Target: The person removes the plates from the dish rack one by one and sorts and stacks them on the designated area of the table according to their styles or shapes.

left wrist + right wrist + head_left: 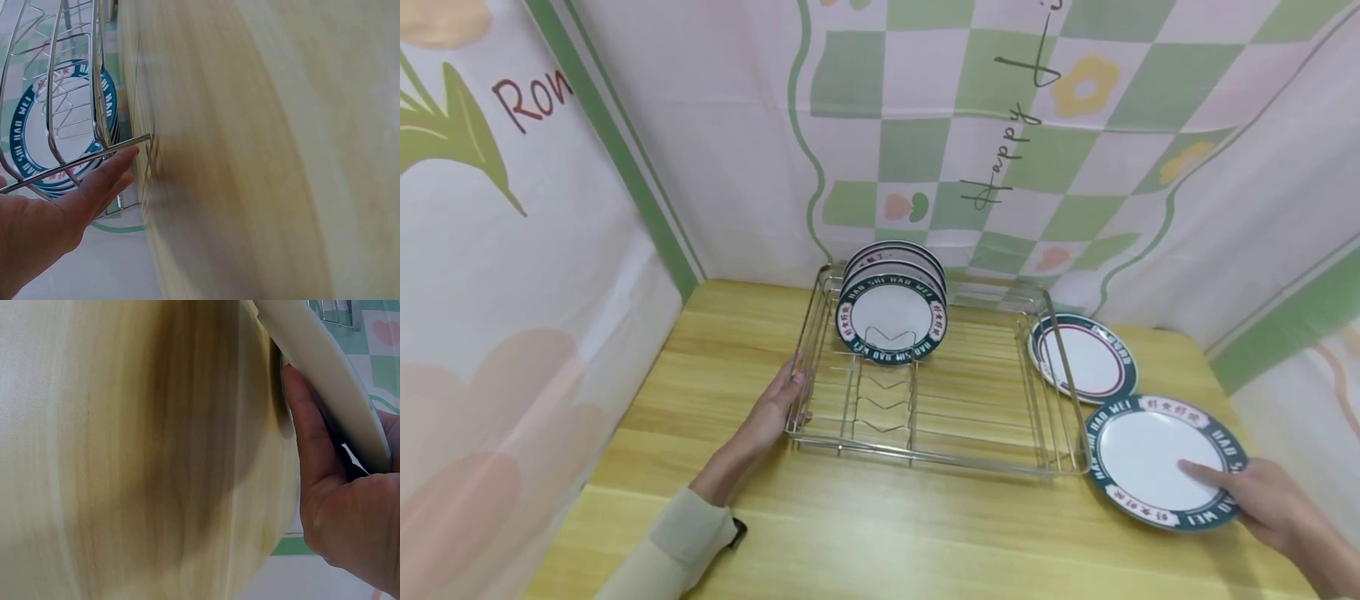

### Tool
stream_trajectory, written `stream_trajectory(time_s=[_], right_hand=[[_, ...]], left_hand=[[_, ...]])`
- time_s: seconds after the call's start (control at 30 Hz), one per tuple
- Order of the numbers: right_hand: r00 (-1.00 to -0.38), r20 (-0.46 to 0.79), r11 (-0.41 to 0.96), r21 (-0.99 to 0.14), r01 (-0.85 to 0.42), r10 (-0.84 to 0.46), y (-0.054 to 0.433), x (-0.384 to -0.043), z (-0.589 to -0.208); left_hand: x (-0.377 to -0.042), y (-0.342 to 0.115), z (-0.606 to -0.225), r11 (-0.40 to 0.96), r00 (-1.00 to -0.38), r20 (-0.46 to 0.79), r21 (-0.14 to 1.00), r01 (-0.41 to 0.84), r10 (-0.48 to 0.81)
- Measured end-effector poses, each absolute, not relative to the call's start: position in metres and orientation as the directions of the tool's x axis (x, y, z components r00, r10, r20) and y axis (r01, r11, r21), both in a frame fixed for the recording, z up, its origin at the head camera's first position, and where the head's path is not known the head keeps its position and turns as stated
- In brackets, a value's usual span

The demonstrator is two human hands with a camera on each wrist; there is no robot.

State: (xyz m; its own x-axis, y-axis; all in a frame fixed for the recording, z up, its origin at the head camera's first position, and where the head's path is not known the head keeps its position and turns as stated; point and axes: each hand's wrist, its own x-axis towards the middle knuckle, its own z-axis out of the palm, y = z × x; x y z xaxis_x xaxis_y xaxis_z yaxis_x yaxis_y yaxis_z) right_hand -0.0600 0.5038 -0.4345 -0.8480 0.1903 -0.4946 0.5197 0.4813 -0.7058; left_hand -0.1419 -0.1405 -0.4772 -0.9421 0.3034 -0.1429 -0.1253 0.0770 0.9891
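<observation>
My left hand (775, 404) holds the left side of a wire dish rack (936, 457). In the left wrist view its fingers lie nearly straight along the bottom rods of the rack. Several white plates with dark green rims (891, 321) stand upright in the rack's back slots, one behind another. At the right, my right hand (1273, 496) pinches another green-rimmed plate (1157, 458), thumb on its white face and fingers beneath. The right wrist view shows this plate's pale underside (331, 375), tilted above the table.
Behind the held plate, a plate with a red inner ring (1082, 358) lies on the wooden table (880, 533), beside the rack's right end. A patterned cloth (917, 150) hangs at the back and sides. The rack's front wire slots (883, 404) hold no plates.
</observation>
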Motion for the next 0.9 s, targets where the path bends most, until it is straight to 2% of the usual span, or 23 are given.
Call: stream_trajectory(time_s=[0.33, 0.6, 0.77, 0.9], right_hand=[[-0.817, -0.565, 0.477, -0.691, 0.544, 0.115, 0.5, -0.057, -0.452], [-0.803, -0.585, 0.424, -0.703, 0.571, 0.111, 0.494, -0.058, -0.462], [-0.802, -0.574, 0.456, -0.676, 0.579, 0.169, 0.487, -0.061, -0.465], [-0.813, -0.532, 0.557, -0.611, 0.563, 0.237, 0.483, -0.061, -0.466]], left_hand=[[-0.141, -0.141, -0.477, 0.08, -0.944, -0.139, 0.99, -0.12, 0.3], [-0.141, -0.141, -0.477, 0.08, -0.943, -0.135, 0.99, -0.116, 0.304], [-0.142, -0.141, -0.477, 0.073, -0.943, -0.139, 0.99, -0.122, 0.304], [-0.142, -0.14, -0.477, 0.078, -0.943, -0.143, 0.989, -0.124, 0.301]])
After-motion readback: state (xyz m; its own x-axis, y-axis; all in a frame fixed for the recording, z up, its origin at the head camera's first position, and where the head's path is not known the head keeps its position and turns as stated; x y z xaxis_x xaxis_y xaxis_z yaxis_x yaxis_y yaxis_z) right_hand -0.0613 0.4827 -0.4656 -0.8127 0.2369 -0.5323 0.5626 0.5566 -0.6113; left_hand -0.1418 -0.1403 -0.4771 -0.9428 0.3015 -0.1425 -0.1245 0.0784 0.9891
